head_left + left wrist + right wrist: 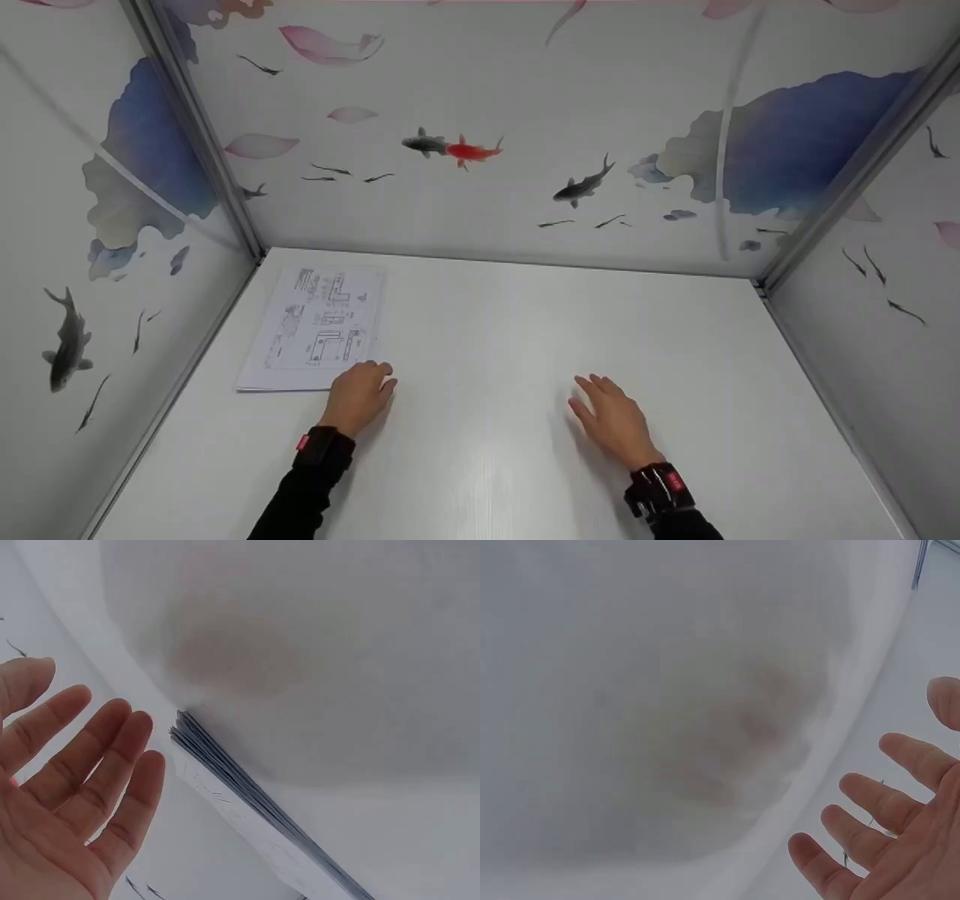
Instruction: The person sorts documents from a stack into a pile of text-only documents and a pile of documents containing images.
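Observation:
My left hand [358, 397] is held over the table beside the lower right corner of a stack of printed drawing sheets [319, 326], overlapping that corner in the head view. Its fingers are spread and relaxed with nothing in them. In the left wrist view, the edge of the paper stack [247, 799] shows several layered sheets just past the fingertips. To the right, my right hand [615, 420] hovers over the white tabletop, its fingers loosely extended and holding nothing. The right wrist view shows that hand [900, 825] with fingers apart above the table surface.
The white table [480, 322] is enclosed by panels on the left, back and right. Grey metal posts [199, 127] stand at the back corners. Fish, petals and blue leaf shapes are printed on the back panel [480, 82]. Both wrists wear black bands [660, 487].

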A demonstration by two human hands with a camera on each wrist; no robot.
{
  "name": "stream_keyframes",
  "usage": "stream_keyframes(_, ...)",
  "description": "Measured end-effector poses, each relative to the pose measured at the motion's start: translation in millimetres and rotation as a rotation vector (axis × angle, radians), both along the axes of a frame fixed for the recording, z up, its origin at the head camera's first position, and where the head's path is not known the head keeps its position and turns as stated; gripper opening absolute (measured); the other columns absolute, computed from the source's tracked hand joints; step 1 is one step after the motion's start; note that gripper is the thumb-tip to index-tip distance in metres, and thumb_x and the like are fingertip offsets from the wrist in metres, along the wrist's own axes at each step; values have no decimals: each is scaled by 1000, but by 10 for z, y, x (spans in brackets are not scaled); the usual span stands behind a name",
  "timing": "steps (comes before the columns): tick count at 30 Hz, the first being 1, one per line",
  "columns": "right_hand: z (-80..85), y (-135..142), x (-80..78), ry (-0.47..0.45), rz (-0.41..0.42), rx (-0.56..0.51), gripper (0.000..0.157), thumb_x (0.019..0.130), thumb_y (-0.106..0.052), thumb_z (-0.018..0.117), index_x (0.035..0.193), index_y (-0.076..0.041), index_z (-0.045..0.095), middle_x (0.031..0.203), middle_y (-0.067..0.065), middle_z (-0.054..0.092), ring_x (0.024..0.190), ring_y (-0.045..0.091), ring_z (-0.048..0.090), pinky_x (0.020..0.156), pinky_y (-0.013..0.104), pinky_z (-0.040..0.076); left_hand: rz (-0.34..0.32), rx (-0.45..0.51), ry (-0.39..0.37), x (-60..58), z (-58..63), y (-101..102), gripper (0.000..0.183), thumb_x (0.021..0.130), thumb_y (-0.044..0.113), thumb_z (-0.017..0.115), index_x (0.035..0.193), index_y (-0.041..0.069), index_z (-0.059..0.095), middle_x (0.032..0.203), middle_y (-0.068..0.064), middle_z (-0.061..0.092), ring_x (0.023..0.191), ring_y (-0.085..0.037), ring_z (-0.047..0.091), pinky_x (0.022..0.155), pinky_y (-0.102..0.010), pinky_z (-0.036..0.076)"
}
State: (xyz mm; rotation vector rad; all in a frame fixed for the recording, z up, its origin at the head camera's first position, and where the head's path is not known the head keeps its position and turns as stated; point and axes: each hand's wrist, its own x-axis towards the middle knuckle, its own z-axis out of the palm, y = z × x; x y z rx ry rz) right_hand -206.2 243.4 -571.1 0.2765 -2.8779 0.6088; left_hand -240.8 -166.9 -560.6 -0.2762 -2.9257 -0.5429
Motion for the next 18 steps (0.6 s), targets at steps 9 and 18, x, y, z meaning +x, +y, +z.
stream_keyframes(9,29,-265,-57,-32,17,-38,31,94,-30,65,115,-8,71,121,14,68,116,33,61,95,50,50,220,-38,18,-208,13,-215,52,87,23,71,128,-6,56,120,-31,56,115,-46,51,86,-59,47)
stream_keyframes(18,31,-483,4,-114,88,-133,30,96,-31,62,115,-10,69,122,10,67,114,29,62,93,47,51,383,17,-160,-321,-49,-281,74,91,37,65,138,-14,40,120,-40,54,113,-51,51,86,-64,45)
